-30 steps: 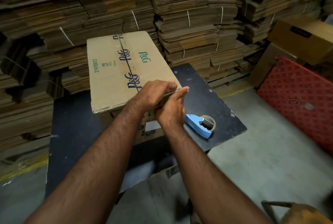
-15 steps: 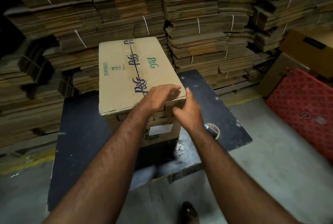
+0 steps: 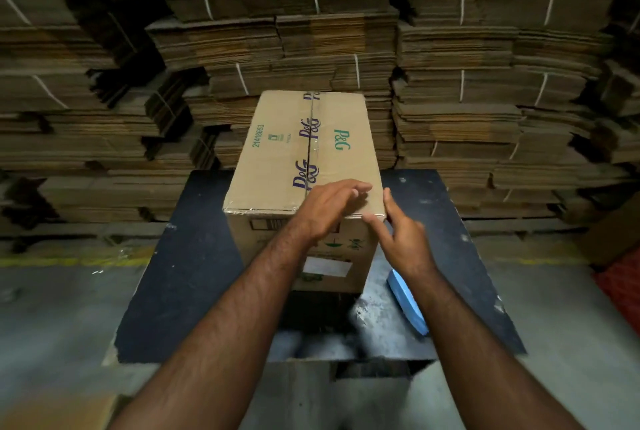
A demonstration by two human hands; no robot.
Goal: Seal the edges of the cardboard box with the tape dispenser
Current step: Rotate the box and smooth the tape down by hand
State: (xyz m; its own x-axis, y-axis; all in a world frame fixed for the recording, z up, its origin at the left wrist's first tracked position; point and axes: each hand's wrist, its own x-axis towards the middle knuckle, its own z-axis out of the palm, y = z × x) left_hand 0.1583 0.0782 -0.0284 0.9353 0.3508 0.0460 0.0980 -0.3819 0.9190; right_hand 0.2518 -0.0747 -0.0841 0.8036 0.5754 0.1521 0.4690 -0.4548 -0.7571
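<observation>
cardboard box (image 3: 304, 152) stands closed on the dark surface (image 3: 187, 277), long axis running away from the person, with a strip of clear tape along the centre seam and what looks like more tape glinting along the near top edge. behind it rise banded stacks of flattened cartons (image 3: 450, 100).

the left hand (image 3: 329, 208) lies across the near right part of the lid with its fingers straight and spread, flat against the cardboard and gripping nothing. the right hand (image 3: 403, 239) sits at the near right corner of the box, fingers relaxed and slightly parted, thumb raised beside the side wall and a fingertip touching the corner edge; it holds nothing either. the picture is a little blurred around the fingers, so whether they press firmly or only brush the tape cannot be told.

the tape dispenser (image 3: 405, 305), a blue one, lies on the surface just beside the box on the right, partly hidden under the right forearm, in nobody's grip.

by the look of it, the step in hand is smoothing down the tape at the near edge and corner, with the dispenser set aside. how many edges are already sealed cannot be judged, since the far end and the sides are out of sight. the next move probably calls for the right hand to drop back to the dispenser and take its handle, while the left steadies or turns the box to bring an untaped edge forward.
</observation>
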